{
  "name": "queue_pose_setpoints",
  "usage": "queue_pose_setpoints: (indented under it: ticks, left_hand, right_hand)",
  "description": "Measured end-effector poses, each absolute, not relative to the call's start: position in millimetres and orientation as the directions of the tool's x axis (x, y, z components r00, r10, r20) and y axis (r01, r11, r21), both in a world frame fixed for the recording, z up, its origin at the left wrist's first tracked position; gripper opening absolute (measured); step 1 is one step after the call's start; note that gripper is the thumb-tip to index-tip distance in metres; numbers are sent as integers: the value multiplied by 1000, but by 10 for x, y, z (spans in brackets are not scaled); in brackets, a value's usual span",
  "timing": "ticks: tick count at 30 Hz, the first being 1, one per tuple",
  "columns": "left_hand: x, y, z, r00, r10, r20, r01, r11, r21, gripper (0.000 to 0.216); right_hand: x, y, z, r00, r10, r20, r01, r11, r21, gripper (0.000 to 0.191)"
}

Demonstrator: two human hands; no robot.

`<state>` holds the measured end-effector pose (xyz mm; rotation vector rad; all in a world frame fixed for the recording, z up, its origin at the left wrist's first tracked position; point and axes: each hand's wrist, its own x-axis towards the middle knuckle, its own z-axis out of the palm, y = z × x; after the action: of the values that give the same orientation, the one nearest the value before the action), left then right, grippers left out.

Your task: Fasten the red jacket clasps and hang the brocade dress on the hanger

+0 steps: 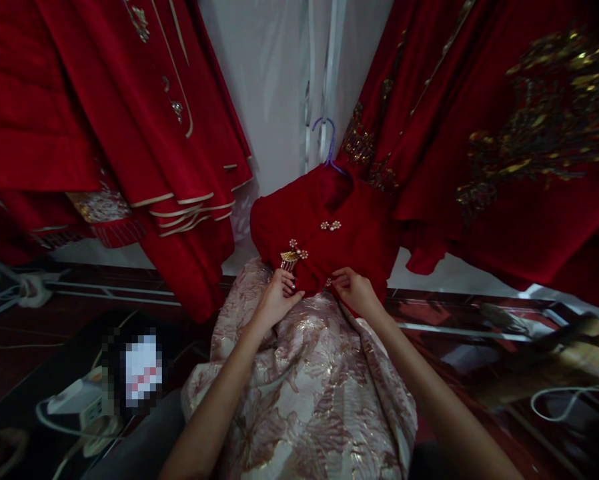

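Observation:
A red jacket (pixel 299 207) with a rounded neckline hangs on a purple hanger (pixel 332 143) in front of me. Pearl-like flower fasteners (pixel 330 226) and a gold fan-shaped brooch with tassels (pixel 289 257) decorate its front. My left hand (pixel 278 293) is closed on the jacket just below the brooch, touching its tassels. To the right, my right hand (pixel 354 290) pinches the jacket near its lower front, beside a small beaded fastener (pixel 328 283). Pale pink brocade fabric (pixel 309 387) spreads below both hands; what lies under it is hidden.
Red garments with cream edging (pixel 144 133) hang on the left, and red garments with gold sequins (pixel 554 120) on the right. A white wall (pixel 264 80) stands behind. At lower left are a power strip (pixel 92 407) and cables. Rack bars (pixel 114 292) run low.

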<state>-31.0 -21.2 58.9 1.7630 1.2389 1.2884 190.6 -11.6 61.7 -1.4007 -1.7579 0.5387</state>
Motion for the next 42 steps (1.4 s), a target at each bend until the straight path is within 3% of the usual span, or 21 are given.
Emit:
queue_pose_setpoints:
  ticks: [6,10,12,14,20,26,30,32,34,39,42]
  left_hand:
    - [-199,-223,570,133,910,394,331,-415,847,11]
    - [-205,-218,572,149,919,364,344,-393,853,14]
    - [-201,-226,567,151,925,348,338,-379,861,17]
    - [-190,-238,558,146,930,338,332,-368,869,19]
    - [-197,-261,545,97,924,370,339,-380,861,16]
    - [-245,-245,521,67,935,348,299,-351,887,16]
    - [-227,-222,518,66,946,319,219,-325,920,14]
    - [-210,-217,536,51,956,288,156,-293,943,14]
    - [-198,-218,562,26,966,258,82,-259,962,16]
    - [-207,-235,604,2,983,186,-69,-186,980,19]
    - [-213,-250,599,22,986,165,-101,-162,982,24]
  right_hand:
    - [1844,-56,366,-94,927,363,568,350,-745,15]
    - [1778,0,314,19,934,358,470,307,-828,32]
    - [1772,38,284,7,946,323,453,285,-844,29]
    - [1782,63,270,-10,949,314,485,279,-829,23]
    - [1811,16,301,-34,878,477,566,410,-715,14]
    - [1923,-23,428,-97,949,299,273,314,-909,27]
    - [1999,-154,795,-346,934,87,73,119,-990,31]
    - [1947,-227,946,-430,901,55,29,75,-997,30]
    - [1824,-256,989,-429,899,93,32,118,-993,30]
    - [1471,-156,751,-179,942,283,170,313,-934,30]
    - [1397,-131,662,-138,931,337,233,362,-903,26]
